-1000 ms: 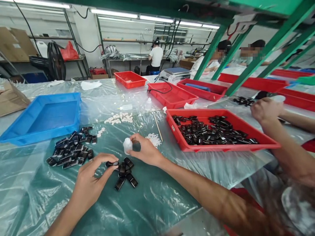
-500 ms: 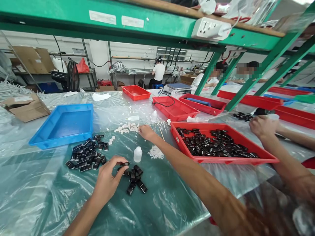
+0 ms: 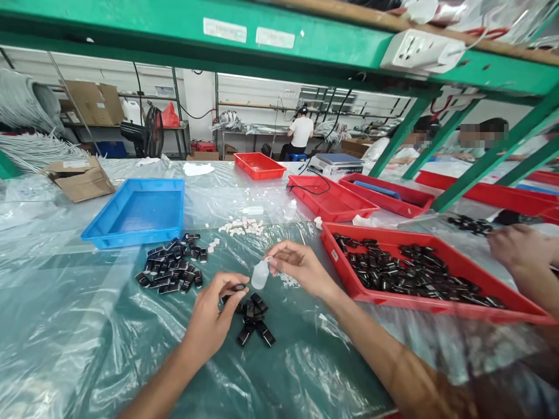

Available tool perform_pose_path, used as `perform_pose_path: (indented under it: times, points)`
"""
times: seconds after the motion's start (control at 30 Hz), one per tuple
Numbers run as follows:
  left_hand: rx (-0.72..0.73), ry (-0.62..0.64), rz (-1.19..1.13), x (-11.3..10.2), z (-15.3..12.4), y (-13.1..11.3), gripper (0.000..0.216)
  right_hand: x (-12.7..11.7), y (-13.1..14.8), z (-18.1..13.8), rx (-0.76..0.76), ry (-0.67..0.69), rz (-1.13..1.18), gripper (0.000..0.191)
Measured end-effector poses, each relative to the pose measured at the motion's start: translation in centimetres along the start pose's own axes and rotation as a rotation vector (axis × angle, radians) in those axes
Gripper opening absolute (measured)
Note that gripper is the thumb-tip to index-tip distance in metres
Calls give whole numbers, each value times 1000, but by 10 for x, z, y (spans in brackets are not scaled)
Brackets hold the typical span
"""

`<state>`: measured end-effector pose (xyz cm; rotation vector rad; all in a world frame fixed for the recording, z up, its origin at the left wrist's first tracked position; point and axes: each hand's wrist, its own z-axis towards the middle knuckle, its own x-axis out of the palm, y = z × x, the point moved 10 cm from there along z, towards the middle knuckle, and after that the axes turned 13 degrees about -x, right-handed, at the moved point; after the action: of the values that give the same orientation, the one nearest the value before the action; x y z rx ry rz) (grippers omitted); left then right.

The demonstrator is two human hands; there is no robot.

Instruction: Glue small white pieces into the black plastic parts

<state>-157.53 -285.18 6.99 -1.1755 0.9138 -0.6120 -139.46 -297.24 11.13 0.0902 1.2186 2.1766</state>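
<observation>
My left hand (image 3: 220, 302) pinches a small black plastic part (image 3: 239, 287) between thumb and forefinger. Just below it, several like black parts (image 3: 251, 317) lie in a loose cluster on the green tabletop. My right hand (image 3: 299, 266) is closed in a pinch beside a small white plastic bottle (image 3: 260, 275), with a small white piece (image 3: 268, 259) at its fingertips. Whether those fingertips touch the bottle I cannot tell. A larger heap of black parts (image 3: 170, 265) sits left of my left hand. Beyond the bottle lie white blocks (image 3: 241, 226), and tiny white bits (image 3: 288, 280) are partly behind my right hand.
A blue tray (image 3: 131, 238) stands at the back left. On the right, a red tray (image 3: 393, 299) holds many black parts, with a co-worker's hand (image 3: 519, 250) beyond it. Other red trays (image 3: 334, 198) stand behind. A green shelf beam (image 3: 332, 46) crosses overhead.
My right hand has come back from the white blocks to beside the bottle, now with a small white piece at its fingertips. My left hand still holds the black part. The view has turned left.
</observation>
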Motion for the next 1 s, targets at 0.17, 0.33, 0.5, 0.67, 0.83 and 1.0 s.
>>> perform_pose_path:
  times: [0.17, 0.33, 0.5, 0.67, 0.83, 1.0]
  points:
    - [17, 54, 50, 11, -7, -6, 23, 31, 22, -23, 28, -34, 184, 23]
    - [54, 101, 122, 19, -11, -12, 25, 44, 38, -30, -75, -24, 201, 7]
    - [-12, 130, 143, 23, -12, -3, 27, 44, 40, -35, -85, -40, 112, 8]
    - [-6, 143, 129, 28, -17, 5, 19, 43, 68, -36, -315, -17, -127, 11]
    - [21, 165, 23, 33, -22, 7, 13, 44, 85, -44, -407, -27, -280, 19]
    - [45, 168, -99, 43, -28, 9, 4, 53, 92, -54, -458, 12, -410, 45]
